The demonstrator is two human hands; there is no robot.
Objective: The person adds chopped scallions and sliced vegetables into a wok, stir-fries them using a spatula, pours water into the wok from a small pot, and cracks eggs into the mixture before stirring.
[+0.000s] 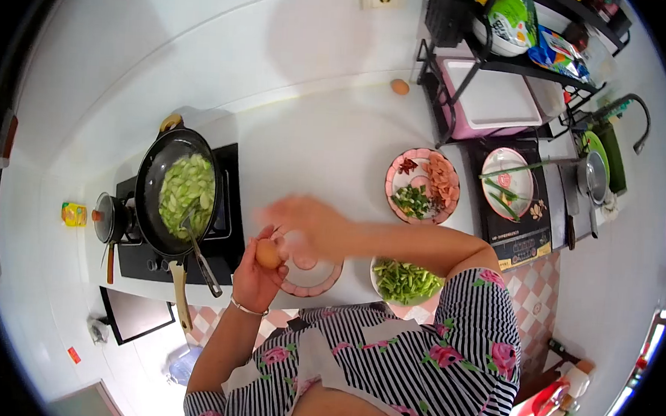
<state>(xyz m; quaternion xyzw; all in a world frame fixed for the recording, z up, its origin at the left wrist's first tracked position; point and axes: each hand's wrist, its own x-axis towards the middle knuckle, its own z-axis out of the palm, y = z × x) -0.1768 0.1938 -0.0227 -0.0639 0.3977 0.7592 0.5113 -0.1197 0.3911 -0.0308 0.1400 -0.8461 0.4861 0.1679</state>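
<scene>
A brown egg [269, 253] is held in the fingers of my left hand [254, 278], above the left edge of a pink-rimmed plate [310, 290]. My right hand [307, 225] is smeared by motion over the same plate, just right of the egg, and its fingers are too blurred to read. To the left, a black wok [150, 187] on the stove holds sliced green vegetables [188, 193], with a metal spatula [205, 266] resting in it. Another brown egg [399, 86] lies at the back of the counter.
Right of my hands are a plate of chopped ingredients [389, 182] and a bowl of cut green vegetables [407, 282]. A small lidded pot [109, 217] stands left of the wok. A black rack [459, 94] and an induction cooker [512, 236] are at the right.
</scene>
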